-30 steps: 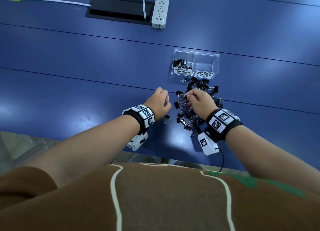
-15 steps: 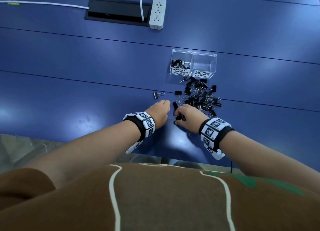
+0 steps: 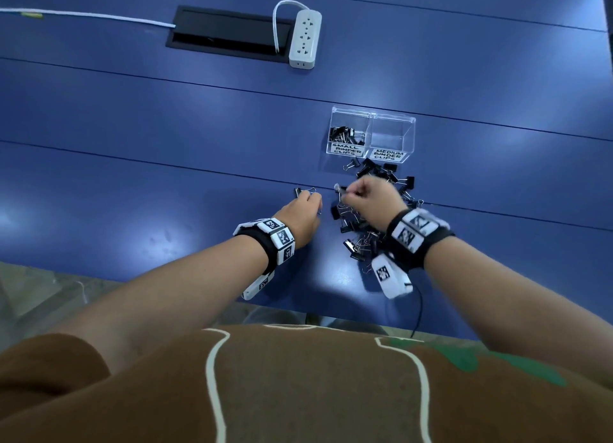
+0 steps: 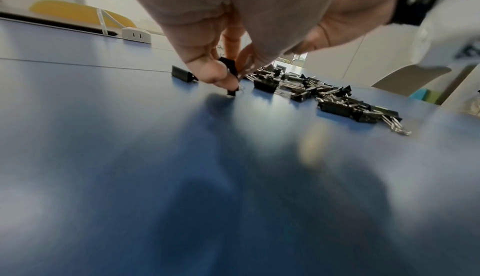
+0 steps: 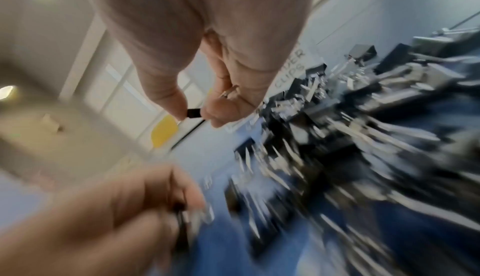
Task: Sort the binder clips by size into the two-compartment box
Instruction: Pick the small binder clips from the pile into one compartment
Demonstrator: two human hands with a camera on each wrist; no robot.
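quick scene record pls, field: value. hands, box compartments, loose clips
left hand: fingers pinch a small black binder clip low at the table
right hand: thumb and finger pinch a small black clip, raised over the pile
box: clear, two compartments, beyond the pile
small compartment: holds several black clips
medium compartment: no clips visible
loose pile: many black clips, unsorted, in front of the box
stray clip: on table by left fingertips
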